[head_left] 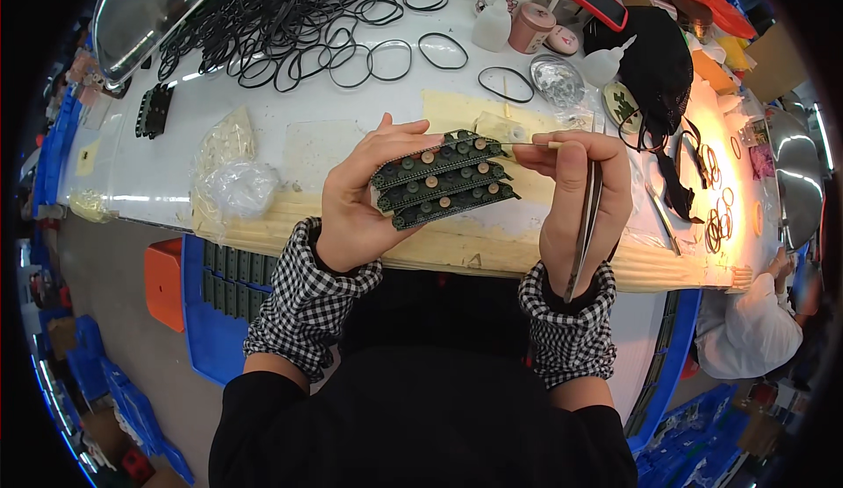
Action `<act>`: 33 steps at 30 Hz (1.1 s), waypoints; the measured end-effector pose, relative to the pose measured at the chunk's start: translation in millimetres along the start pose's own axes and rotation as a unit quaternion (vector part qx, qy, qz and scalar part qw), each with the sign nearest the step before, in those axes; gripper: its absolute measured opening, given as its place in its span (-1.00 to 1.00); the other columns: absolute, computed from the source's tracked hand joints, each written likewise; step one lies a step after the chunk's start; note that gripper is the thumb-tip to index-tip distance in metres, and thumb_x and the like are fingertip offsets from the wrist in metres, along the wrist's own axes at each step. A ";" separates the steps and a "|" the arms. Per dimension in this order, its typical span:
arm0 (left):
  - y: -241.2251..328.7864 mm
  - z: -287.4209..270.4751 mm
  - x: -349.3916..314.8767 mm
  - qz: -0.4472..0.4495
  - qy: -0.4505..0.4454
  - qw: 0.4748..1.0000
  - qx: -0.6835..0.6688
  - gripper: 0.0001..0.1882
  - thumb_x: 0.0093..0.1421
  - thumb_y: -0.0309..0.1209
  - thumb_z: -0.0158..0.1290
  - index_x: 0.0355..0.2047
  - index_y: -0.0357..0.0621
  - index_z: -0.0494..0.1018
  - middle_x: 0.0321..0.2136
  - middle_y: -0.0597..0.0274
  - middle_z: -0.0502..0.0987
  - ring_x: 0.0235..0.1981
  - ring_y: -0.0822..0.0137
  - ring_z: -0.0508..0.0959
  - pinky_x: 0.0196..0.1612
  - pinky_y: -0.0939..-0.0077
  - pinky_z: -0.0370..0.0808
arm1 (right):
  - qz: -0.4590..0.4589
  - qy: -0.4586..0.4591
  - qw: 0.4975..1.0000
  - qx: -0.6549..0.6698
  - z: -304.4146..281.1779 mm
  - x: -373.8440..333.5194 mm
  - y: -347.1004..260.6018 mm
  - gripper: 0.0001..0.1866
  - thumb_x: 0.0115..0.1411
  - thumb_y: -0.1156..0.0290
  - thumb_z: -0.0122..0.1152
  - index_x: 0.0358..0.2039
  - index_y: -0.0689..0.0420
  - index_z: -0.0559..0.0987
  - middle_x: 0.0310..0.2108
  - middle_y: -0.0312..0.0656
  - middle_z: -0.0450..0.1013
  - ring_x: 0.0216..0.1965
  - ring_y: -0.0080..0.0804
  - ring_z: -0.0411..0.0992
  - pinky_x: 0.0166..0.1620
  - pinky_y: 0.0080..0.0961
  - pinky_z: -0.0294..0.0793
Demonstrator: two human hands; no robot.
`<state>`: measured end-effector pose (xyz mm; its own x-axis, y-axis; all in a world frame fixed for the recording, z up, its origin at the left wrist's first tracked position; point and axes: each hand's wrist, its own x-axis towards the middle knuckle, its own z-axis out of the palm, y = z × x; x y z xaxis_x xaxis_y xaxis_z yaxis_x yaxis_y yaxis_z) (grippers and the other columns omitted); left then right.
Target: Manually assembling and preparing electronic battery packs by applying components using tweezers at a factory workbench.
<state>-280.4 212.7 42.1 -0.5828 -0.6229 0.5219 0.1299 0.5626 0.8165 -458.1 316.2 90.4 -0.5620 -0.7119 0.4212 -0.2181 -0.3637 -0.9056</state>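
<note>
The left hand (356, 196), over the counter (176, 163) edge, grips a dark green studded block (443, 179). The right hand (560, 209) is curled beside it and grips metal tweezers (581, 251).

A plain black top (421, 409) covers the torso, smooth and matt. From its left sleeve (255, 426) and right sleeve (597, 422), a short bare stretch of forearm leads to a separate oversleeve on each side: left oversleeve (303, 299) and right oversleeve (571, 339), both black-and-white gingham, puffy and creased, gathered into ruffled edges. Dark fabric shows inside their wrist openings. Beyond them from the top, left hand (351, 202) and right hand (564, 211) are bare.
</note>
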 end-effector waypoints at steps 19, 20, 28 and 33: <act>0.9 -0.4 -0.6 0.000 0.007 1.000 0.009 -0.46 -0.07 -0.42 0.38 -0.03 -0.07 0.50 -0.03 0.26 0.56 0.18 0.12 0.42 0.36 -0.13 -0.03 | 0.014 0.043 0.999 -0.007 -1.5 2.4 4.0 -0.90 0.36 0.53 -0.01 -0.24 0.32 0.40 -0.35 -0.09 0.51 -0.32 -0.40 0.58 -0.19 -0.55 0.60; 0.3 -0.3 -0.3 0.000 0.011 1.000 0.010 -0.46 -0.07 -0.42 0.38 -0.03 -0.07 0.50 -0.02 0.25 0.56 0.18 0.12 0.42 0.36 -0.12 -0.03 | 0.007 0.053 0.998 -0.025 -4.6 4.7 5.6 -0.90 0.36 0.52 -0.01 -0.24 0.32 0.40 -0.34 -0.09 0.50 -0.32 -0.39 0.58 -0.19 -0.54 0.61; -2.7 0.2 -1.6 0.002 0.026 1.000 0.006 -0.44 -0.07 -0.46 0.37 0.00 -0.10 0.48 -0.01 0.22 0.56 0.18 0.12 0.42 0.36 -0.11 -0.04 | -0.208 -0.044 0.868 -0.448 -21.4 17.2 31.3 -0.91 0.13 0.58 0.27 -0.40 0.22 0.49 -0.47 -0.13 0.46 -0.47 -0.20 0.40 -0.38 -0.38 0.37; -4.1 0.4 -1.0 -0.001 0.028 1.000 0.003 -0.42 -0.09 -0.48 0.36 0.00 -0.11 0.47 -0.01 0.21 0.55 0.17 0.12 0.43 0.36 -0.09 -0.04 | -0.246 0.052 0.890 -0.381 -17.8 10.9 17.9 -0.94 0.21 0.57 0.20 -0.36 0.26 0.50 -0.44 -0.14 0.49 -0.44 -0.32 0.46 -0.36 -0.47 0.41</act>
<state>-280.7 211.3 38.2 -0.5374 -0.6529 0.5337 0.1247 0.5644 0.8160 -482.3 312.6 77.9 -0.3112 -0.5056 0.8047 -0.9134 -0.0746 -0.4001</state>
